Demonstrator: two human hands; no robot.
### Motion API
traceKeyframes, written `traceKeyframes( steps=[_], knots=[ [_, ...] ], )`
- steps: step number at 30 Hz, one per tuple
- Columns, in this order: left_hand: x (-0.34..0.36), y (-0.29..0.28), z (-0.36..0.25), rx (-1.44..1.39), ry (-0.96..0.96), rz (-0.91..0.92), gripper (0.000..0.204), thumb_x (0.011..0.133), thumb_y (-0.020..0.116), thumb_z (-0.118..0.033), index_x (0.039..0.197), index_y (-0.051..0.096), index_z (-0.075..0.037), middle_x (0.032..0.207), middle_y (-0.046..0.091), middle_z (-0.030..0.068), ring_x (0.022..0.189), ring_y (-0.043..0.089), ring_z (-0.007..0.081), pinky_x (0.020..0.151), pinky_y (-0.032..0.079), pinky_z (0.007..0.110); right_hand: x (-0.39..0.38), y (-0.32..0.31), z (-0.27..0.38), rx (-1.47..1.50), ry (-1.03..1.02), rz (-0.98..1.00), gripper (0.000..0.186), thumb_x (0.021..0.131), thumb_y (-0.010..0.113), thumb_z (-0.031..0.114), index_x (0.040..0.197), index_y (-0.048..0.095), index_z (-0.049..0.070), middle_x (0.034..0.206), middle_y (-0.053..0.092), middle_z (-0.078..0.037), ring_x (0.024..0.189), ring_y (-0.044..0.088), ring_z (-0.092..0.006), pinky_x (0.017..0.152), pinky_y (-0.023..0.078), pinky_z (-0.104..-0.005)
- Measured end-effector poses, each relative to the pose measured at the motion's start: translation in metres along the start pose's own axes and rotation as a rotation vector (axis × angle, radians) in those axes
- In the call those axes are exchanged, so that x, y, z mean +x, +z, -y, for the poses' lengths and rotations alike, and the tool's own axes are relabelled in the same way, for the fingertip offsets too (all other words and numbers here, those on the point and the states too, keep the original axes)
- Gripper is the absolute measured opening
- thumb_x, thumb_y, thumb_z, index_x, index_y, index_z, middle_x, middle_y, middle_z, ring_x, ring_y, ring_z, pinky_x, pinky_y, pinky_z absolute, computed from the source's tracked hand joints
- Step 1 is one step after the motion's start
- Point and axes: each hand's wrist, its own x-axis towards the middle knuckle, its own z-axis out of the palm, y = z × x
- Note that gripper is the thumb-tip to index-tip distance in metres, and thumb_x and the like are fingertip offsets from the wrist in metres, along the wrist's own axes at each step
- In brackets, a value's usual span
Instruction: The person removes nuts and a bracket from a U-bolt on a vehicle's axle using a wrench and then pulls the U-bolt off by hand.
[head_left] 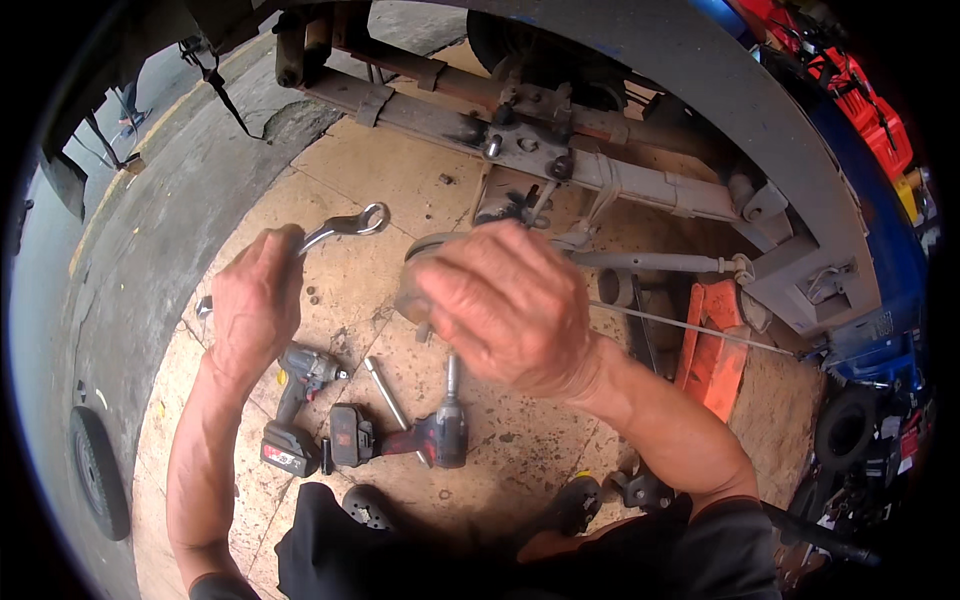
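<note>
My left hand (258, 295) is closed around the middle of a shiny ring-ended wrench (345, 226). One ring end points up and right, and the other end shows beyond the wrist side of the fist. My right hand (510, 305) is raised with its fingers curled, in front of a round metal hub or disc (412, 285) under the vehicle. What those fingers hold, if anything, is hidden. Beyond it lies a leaf spring (410, 112) with a clamp plate (530, 148) and upright bolts.
On the tiled floor lie a cordless impact wrench (308, 368), a red impact wrench (430, 437) with a socket, and a steel bar (385, 392). A few nuts (313, 296) are scattered nearby. An orange stand (712, 345) is at right; a tire (98, 472) lies far left.
</note>
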Motion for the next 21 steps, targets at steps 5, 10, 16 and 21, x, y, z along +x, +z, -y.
traceKeyframes(
  steps=[5, 10, 16, 21],
  knots=[
    [0.099, 0.018, -0.047, 0.152, 0.174, 0.11, 0.013, 0.088, 0.056, -0.009, 0.101, 0.055, -0.006, 0.089, 0.061, 0.0151, 0.079, 0.062, 0.0366, 0.064, 0.049, 0.046, 0.002, -0.098, -0.08, -0.29, 0.568, 0.128, 0.03, 0.08, 0.07, 0.013, 0.107, 0.066, 0.003, 0.101, 0.061, -0.008, 0.096, 0.055, -0.0318, 0.085, 0.047, -0.0412],
    [0.132, 0.032, -0.08, 0.217, 0.226, 0.173, 0.017, 0.089, 0.051, -0.01, 0.104, 0.058, -0.007, 0.095, 0.063, 0.0142, 0.082, 0.065, 0.0347, 0.068, 0.052, 0.045, -0.017, -0.099, -0.095, -0.225, 0.576, 0.167, 0.033, 0.079, 0.072, 0.015, 0.109, 0.067, 0.004, 0.103, 0.061, -0.008, 0.103, 0.053, -0.029, 0.091, 0.043, -0.0415],
    [0.148, 0.039, -0.084, 0.325, 0.338, 0.255, 0.028, 0.088, 0.048, -0.007, 0.114, 0.059, -0.008, 0.101, 0.063, 0.0124, 0.089, 0.066, 0.0317, 0.074, 0.054, 0.042, -0.014, -0.072, -0.1, -0.108, 0.595, 0.177, 0.032, 0.081, 0.072, 0.016, 0.111, 0.069, 0.005, 0.107, 0.062, -0.007, 0.109, 0.052, -0.0269, 0.097, 0.038, -0.0429],
    [0.161, 0.048, -0.078, 0.267, 0.407, 0.195, 0.023, 0.085, 0.051, -0.006, 0.107, 0.057, -0.008, 0.094, 0.06, 0.0125, 0.09, 0.062, 0.0336, 0.073, 0.052, 0.045, -0.018, -0.067, -0.108, -0.07, 0.654, 0.174, 0.031, 0.081, 0.071, 0.018, 0.109, 0.07, 0.004, 0.102, 0.064, -0.009, 0.108, 0.053, -0.0275, 0.096, 0.038, -0.0435]
  ],
)
